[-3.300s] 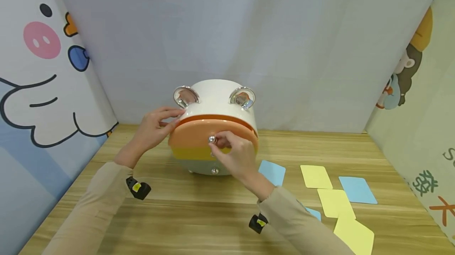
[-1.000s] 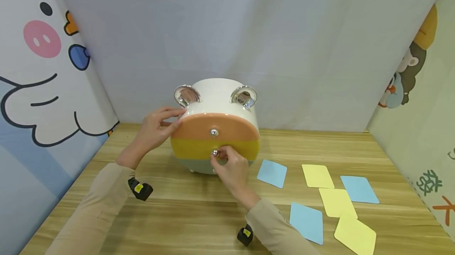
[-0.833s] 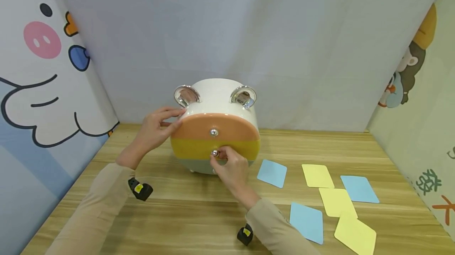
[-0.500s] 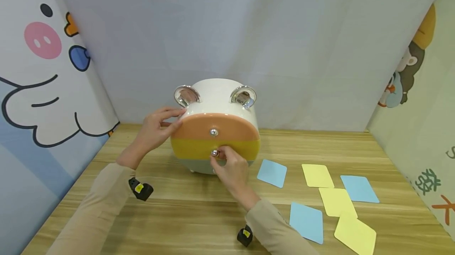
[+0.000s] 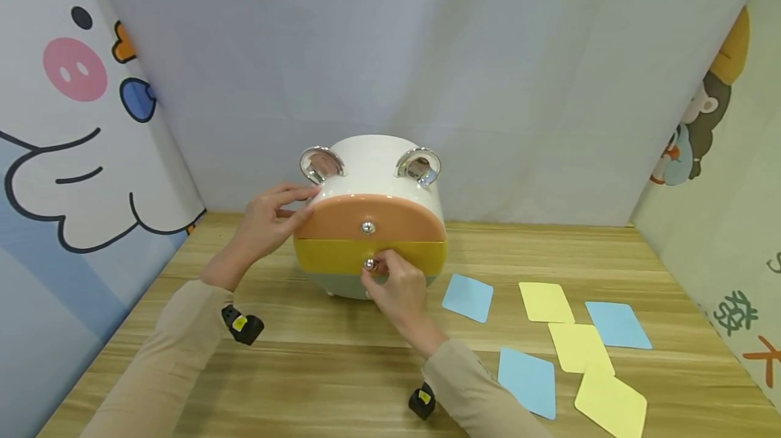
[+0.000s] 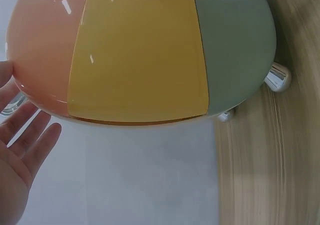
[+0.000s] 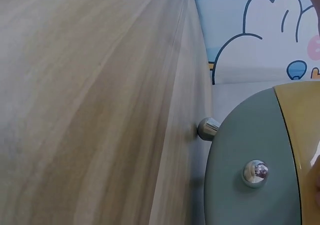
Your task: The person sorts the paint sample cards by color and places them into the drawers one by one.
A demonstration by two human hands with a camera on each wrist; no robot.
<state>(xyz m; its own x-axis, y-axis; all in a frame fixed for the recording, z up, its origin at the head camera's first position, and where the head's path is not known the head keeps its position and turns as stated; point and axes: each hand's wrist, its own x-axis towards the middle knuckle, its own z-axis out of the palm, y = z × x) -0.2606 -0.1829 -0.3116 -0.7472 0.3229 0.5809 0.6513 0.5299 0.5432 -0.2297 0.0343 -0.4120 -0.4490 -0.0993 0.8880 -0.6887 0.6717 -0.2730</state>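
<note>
A small rounded drawer cabinet (image 5: pixel 375 160) with a white body and two shiny ears stands upright on the table. Its front has an orange top drawer (image 5: pixel 342 217), a yellow middle drawer (image 5: pixel 329 256) and a grey-green bottom drawer (image 5: pixel 342 285). My right hand (image 5: pixel 399 292) pinches the silver knob (image 5: pixel 369 264) of the yellow drawer between thumb and fingers. That drawer stands slightly proud of the front, as the left wrist view shows. My left hand (image 5: pixel 268 221) touches the cabinet's upper left side with extended fingers. The right wrist view barely catches the right hand.
To the right on the wooden table (image 5: pixel 317 384) lie several blue and yellow paper cards; one yellow card (image 5: pixel 610 401) overlaps another (image 5: pixel 581 348). A pale cloth wall (image 5: pixel 518 85) rises behind the cabinet. Printed panels flank both sides.
The orange drawer, slightly out at first, is now closed. My right hand has moved down from its knob to the yellow drawer's, and that drawer has come out slightly. My left hand stays put.
</note>
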